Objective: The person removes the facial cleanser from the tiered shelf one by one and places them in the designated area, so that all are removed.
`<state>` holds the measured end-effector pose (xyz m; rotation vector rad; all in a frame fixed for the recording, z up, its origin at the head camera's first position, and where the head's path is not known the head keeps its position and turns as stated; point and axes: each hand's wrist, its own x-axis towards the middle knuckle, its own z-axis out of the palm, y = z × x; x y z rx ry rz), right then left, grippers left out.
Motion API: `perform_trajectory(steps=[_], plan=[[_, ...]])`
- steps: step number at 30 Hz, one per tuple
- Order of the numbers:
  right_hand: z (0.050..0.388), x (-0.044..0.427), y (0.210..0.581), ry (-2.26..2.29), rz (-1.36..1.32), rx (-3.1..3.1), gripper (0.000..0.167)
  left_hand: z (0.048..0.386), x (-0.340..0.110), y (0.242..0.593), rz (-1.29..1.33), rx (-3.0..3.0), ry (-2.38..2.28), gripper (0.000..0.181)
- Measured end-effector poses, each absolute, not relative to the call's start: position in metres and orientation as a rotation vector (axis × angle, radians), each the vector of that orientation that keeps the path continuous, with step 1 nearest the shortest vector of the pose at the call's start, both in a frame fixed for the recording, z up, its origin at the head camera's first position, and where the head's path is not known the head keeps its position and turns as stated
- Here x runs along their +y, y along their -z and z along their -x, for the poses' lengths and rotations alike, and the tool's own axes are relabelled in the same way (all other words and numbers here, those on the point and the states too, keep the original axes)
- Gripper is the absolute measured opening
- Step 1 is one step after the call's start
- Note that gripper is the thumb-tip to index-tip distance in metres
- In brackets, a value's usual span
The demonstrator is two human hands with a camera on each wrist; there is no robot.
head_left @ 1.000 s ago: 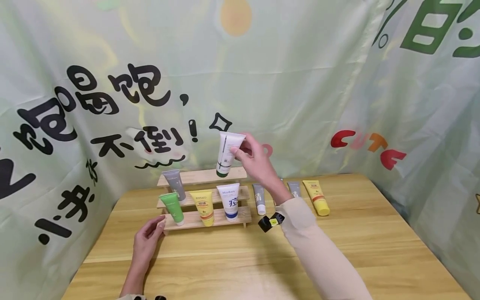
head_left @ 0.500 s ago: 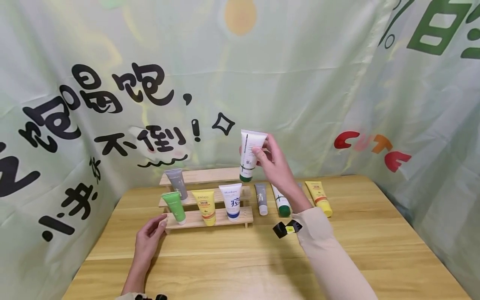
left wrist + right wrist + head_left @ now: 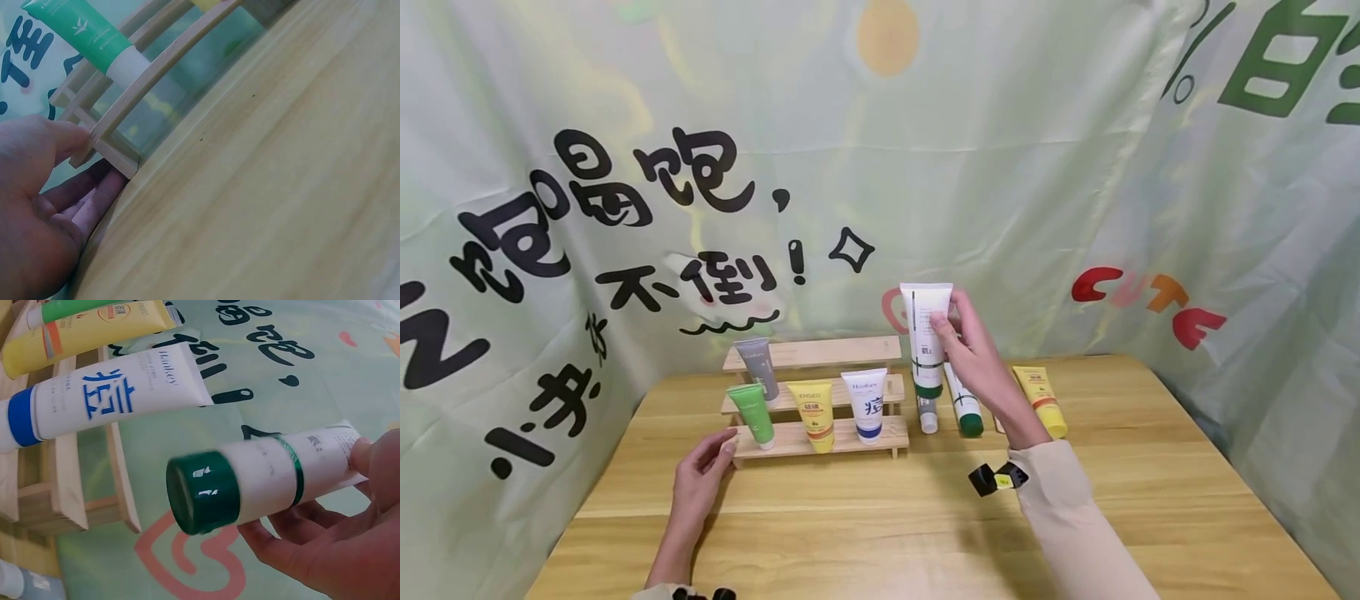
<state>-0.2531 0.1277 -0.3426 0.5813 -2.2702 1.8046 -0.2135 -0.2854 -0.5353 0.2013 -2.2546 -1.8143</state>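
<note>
My right hand (image 3: 981, 358) pinches a white tube with a green cap (image 3: 927, 337) by its upper part, cap down, in the air right of the wooden tiered rack (image 3: 842, 434). In the right wrist view the same tube (image 3: 262, 478) lies between thumb and fingers. My left hand (image 3: 698, 479) holds the rack's front left corner, thumb on top and fingers below, as the left wrist view shows at the rack (image 3: 134, 94). On the rack stand a green tube (image 3: 752, 414), a yellow tube (image 3: 814, 415), a white-and-blue tube (image 3: 866, 404) and a grey tube (image 3: 759, 367).
On the wooden table (image 3: 850, 533), right of the rack, lie a grey tube (image 3: 928, 417) partly behind the held one, a white tube with green cap (image 3: 964, 402) and a yellow tube (image 3: 1040, 400). A printed cloth (image 3: 1000, 167) hangs behind.
My right hand has carried the white tube from above the rack's top tier rightward, then lower, to beside the rack. My left hand stays at the corner.
</note>
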Motion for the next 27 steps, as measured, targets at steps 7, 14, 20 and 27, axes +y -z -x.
perform_trajectory(steps=[7,14,20,27], plan=[[0.244,0.137,0.357,-1.794,-0.595,-2.327,0.039,0.214,-0.286,0.538,-0.189,-2.262,1.802,0.037],[0.24,0.146,0.375,-1.937,-0.51,-2.321,0.044,0.214,-0.288,0.539,-0.178,-2.268,1.786,0.038],[0.237,0.156,0.389,-1.97,-0.394,-2.328,0.048,0.213,-0.288,0.539,-0.209,-2.27,1.78,0.038],[0.228,0.176,0.398,-1.832,-0.271,-2.458,0.061,0.214,-0.287,0.538,-0.201,-2.27,1.777,0.037]])
